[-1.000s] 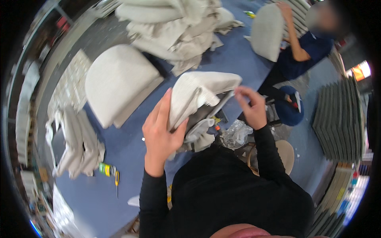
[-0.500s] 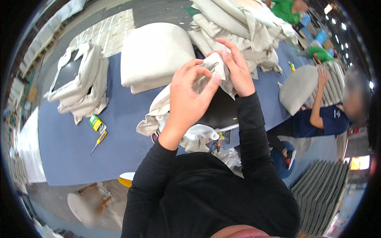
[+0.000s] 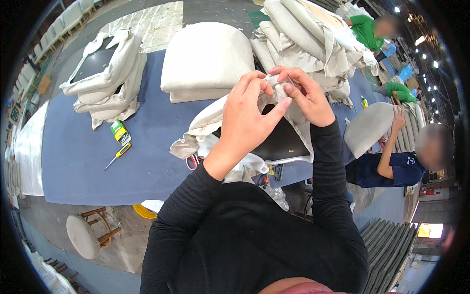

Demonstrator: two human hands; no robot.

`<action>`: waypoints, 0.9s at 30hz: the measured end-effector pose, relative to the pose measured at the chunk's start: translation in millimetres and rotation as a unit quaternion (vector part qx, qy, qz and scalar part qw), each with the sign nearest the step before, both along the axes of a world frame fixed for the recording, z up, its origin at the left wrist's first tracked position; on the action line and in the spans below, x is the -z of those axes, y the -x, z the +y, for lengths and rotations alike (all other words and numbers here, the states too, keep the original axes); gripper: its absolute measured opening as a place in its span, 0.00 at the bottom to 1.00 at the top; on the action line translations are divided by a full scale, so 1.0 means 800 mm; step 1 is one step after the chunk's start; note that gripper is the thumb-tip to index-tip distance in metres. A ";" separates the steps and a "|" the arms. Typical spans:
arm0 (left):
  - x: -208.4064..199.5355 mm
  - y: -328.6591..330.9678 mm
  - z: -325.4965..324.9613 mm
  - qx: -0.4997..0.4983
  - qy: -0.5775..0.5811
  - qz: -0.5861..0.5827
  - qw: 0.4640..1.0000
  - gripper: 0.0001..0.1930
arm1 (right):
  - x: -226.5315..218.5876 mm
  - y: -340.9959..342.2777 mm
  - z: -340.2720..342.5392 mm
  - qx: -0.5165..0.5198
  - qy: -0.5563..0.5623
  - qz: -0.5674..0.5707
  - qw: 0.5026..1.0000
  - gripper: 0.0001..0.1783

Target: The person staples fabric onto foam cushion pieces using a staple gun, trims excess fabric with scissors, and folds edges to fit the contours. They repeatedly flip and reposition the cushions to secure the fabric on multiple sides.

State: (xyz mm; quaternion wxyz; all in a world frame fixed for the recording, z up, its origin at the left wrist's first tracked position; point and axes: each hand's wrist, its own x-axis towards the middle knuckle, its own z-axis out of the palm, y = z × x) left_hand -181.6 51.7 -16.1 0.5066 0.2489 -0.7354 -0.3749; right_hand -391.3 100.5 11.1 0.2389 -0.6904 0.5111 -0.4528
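Observation:
Beige upholstery fabric (image 3: 280,93) is bunched between my two hands over a cushion with a dark base panel (image 3: 280,143). My left hand (image 3: 247,117) curls its fingers and thumb around the near-left side of the bunch. My right hand (image 3: 309,100) pinches the same fabric from the right, its fingertips bent inward. The fabric hangs loose around the panel's edges, with a folded flap (image 3: 185,147) at the left. Red-handled scissors (image 3: 192,161) lie beside my left wrist, partly under the fabric.
Upholstered cushions (image 3: 208,61) are stacked beyond my hands, with more cushions (image 3: 105,83) at left and a fabric-covered pile (image 3: 303,46) at back right. A yellow screwdriver (image 3: 119,156) lies on the blue table (image 3: 93,176). A co-worker (image 3: 391,166) handles a cushion (image 3: 366,130) at right.
My right hand has curled its fingers inward and bunched the fabric, which stood up as a flap before. My hands have drawn closer together. The view has shifted slightly.

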 end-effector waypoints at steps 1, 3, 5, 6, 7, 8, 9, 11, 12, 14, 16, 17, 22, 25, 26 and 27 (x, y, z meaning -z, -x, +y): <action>0.000 0.001 0.001 -0.021 0.024 -0.011 0.999 0.10 | -0.007 -0.002 0.004 -0.005 -0.017 -0.007 1.000 0.10; 0.003 0.001 0.003 -0.043 0.070 -0.031 0.996 0.10 | -0.018 -0.003 0.010 -0.013 -0.032 0.013 0.999 0.12; 0.015 -0.002 0.001 -0.042 0.113 -0.049 0.991 0.10 | -0.023 -0.003 0.014 -0.018 -0.027 0.068 0.997 0.13; 0.018 -0.004 0.001 -0.030 0.125 -0.050 0.990 0.10 | -0.026 -0.004 0.016 -0.018 -0.017 0.098 0.995 0.12; 0.020 -0.007 -0.001 -0.018 0.138 -0.053 0.989 0.10 | -0.032 -0.005 0.018 -0.022 -0.019 0.118 0.993 0.11; 0.021 -0.011 -0.001 -0.007 0.150 -0.055 0.987 0.10 | -0.038 -0.006 0.020 -0.027 -0.021 0.139 0.990 0.11; 0.020 -0.016 0.000 0.005 0.147 -0.059 0.987 0.09 | -0.040 -0.008 0.023 -0.032 -0.023 0.159 0.987 0.10; 0.010 -0.021 0.000 0.030 0.145 -0.063 0.987 0.09 | -0.041 -0.012 0.026 -0.034 -0.003 0.184 0.982 0.10; 0.009 -0.021 0.002 0.027 0.145 -0.067 0.987 0.10 | -0.041 -0.015 0.028 -0.035 0.007 0.197 0.980 0.10; 0.006 -0.019 0.003 0.023 0.151 -0.067 0.986 0.11 | -0.046 -0.017 0.030 -0.031 0.005 0.226 0.974 0.11; -0.001 -0.021 0.012 -0.009 0.145 -0.089 0.985 0.12 | -0.047 -0.021 0.032 -0.024 0.005 0.251 0.968 0.12; -0.006 -0.019 0.017 -0.019 0.146 -0.090 0.985 0.12 | -0.040 -0.018 0.030 -0.036 0.005 0.234 0.972 0.10; 0.002 -0.017 0.021 -0.017 0.154 -0.068 0.986 0.10 | -0.038 -0.022 0.031 -0.032 0.129 0.362 0.923 0.10; 0.000 -0.017 0.024 -0.002 0.151 -0.066 0.986 0.08 | -0.039 -0.019 0.036 -0.028 0.129 0.352 0.926 0.10; 0.001 -0.018 0.024 0.000 0.157 -0.065 0.986 0.08 | -0.037 -0.018 0.037 -0.028 0.134 0.355 0.925 0.10; 0.001 -0.017 0.024 0.001 0.162 -0.063 0.985 0.08 | -0.038 -0.018 0.038 -0.028 0.126 0.358 0.925 0.10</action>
